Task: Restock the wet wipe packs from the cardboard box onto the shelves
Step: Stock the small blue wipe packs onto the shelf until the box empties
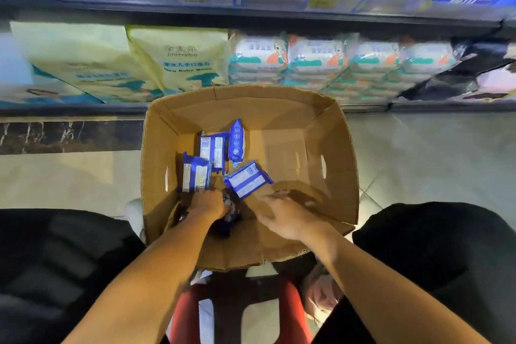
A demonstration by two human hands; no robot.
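Head cam looks straight down into the cardboard box (329, 148) at the centre of the frame, with four blue wet wipe packs (212, 149) loose in its left half and a few more bunched dark and blurry at the near wall. The left hand (208, 202) is down in that bunch with fingers curled round one pack (230, 208), while the right hand (282, 213) just lies on the inner near wall, fingers relaxed and holding nothing. Across the top of the frame the shelves (251, 12) carry big cream wipe bags (178, 58) at the left and stacked white packs (315, 60) at the right.
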